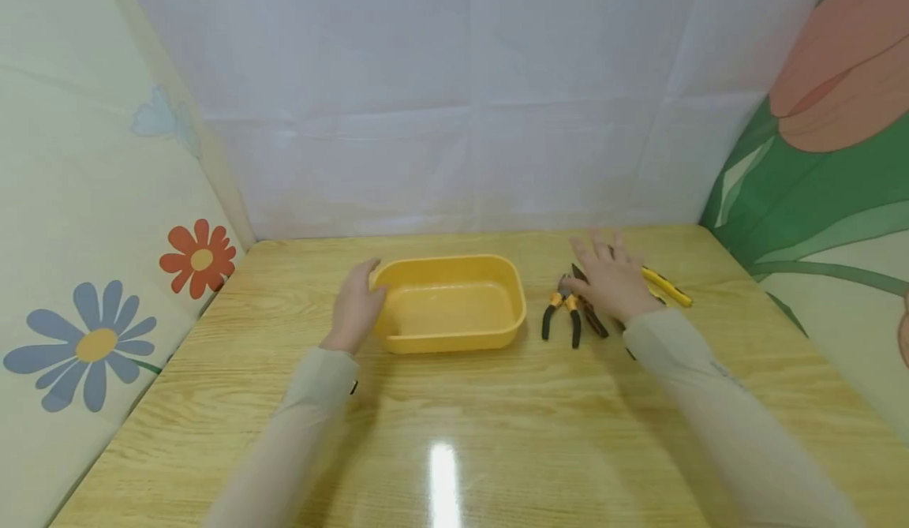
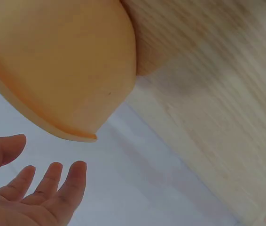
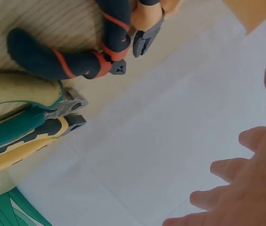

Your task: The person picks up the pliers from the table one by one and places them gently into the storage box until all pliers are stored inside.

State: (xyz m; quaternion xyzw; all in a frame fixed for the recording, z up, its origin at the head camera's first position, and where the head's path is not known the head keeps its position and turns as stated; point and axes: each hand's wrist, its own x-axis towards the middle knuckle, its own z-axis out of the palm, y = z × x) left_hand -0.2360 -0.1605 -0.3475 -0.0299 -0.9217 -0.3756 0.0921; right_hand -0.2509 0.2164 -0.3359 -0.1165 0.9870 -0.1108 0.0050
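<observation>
A yellow plastic basin [image 1: 454, 346] stands on the table with nothing in it. At its left end is my left hand [image 1: 357, 307], thumb toward the rim. In the left wrist view, the fingers are spread and loosely bent, apart from the basin wall [image 2: 67, 66]. My right hand [image 1: 614, 279] hovers over several pliers, fingers spread, partly hiding them. Orange-and-black pliers [image 1: 572, 315] lie left of that hand, and yellow-handled pliers [image 1: 667, 286] lie right of it. The right wrist view shows red-and-black pliers [image 3: 43, 59], green-and-cream pliers [image 3: 18, 127] and yellow-and-black pliers [image 3: 25, 148].
The wood-grain table [image 1: 440, 402] ends at a white cloth backdrop [image 1: 469, 117]. Flower-printed cloths hang along the left [image 1: 71, 196] and right [image 1: 817, 275] sides. Light reflects off the table front.
</observation>
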